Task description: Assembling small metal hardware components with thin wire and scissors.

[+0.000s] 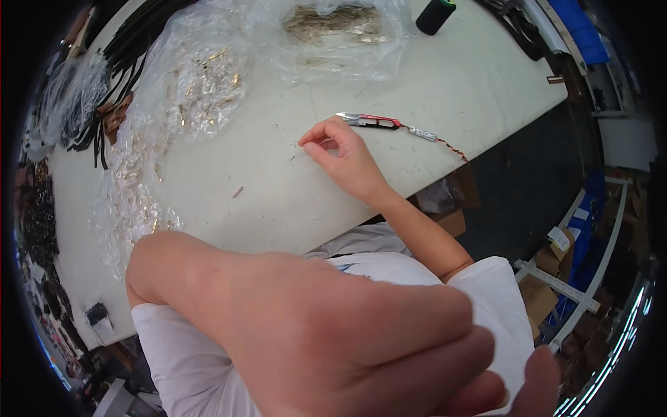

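Note:
My left hand is raised very close to the view and fills the lower middle. Its fingers are bent, the thumb stands apart from them, and nothing shows in the gap; the lower edge cuts off part of the hand. Over the white table, my right hand has thumb and forefinger pinched together. Whatever may be between those tips is too small to make out. Just beyond the right hand lie red and black thread snips with a silver blade, tied to a twisted cord with a wrapped section. A small pinkish stick-like piece lies farther left.
Clear plastic bags with gold-coloured metal pieces spread along the left. Another bag of flat pieces lies at the back, near a dark thread spool. Black straps hang at the far left. Cardboard boxes stand below the right edge.

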`<state>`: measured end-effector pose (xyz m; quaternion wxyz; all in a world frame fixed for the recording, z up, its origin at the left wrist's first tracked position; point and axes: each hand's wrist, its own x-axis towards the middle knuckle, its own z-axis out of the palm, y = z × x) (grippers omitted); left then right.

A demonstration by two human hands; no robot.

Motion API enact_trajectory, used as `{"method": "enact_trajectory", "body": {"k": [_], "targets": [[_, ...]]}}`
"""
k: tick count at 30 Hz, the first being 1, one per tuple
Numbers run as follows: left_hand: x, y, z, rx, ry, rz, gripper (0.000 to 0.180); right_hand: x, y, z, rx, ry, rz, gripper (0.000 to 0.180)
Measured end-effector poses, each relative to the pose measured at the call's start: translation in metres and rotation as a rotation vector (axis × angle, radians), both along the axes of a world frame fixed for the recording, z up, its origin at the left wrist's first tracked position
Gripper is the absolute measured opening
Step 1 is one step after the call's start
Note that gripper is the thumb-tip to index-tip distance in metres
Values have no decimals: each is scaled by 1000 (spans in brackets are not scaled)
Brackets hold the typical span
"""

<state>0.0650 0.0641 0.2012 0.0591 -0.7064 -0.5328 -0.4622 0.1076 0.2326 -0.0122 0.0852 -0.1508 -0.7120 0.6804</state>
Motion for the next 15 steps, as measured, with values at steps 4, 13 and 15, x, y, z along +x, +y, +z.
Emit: {"method": "enact_trajectory", "body": {"k": [4, 13, 15], "targets": [[-17, 37, -5, 59, -134, -240, 13, 1, 8, -12, 606, 125, -8, 3], [-37, -21, -172, -93, -902, 947, 33, -32, 115, 53, 996, 499, -301, 9], [-11, -48, -194, -157, -962, 1062, 31, -43, 189, 85, 1040, 399, -480, 10]]}}
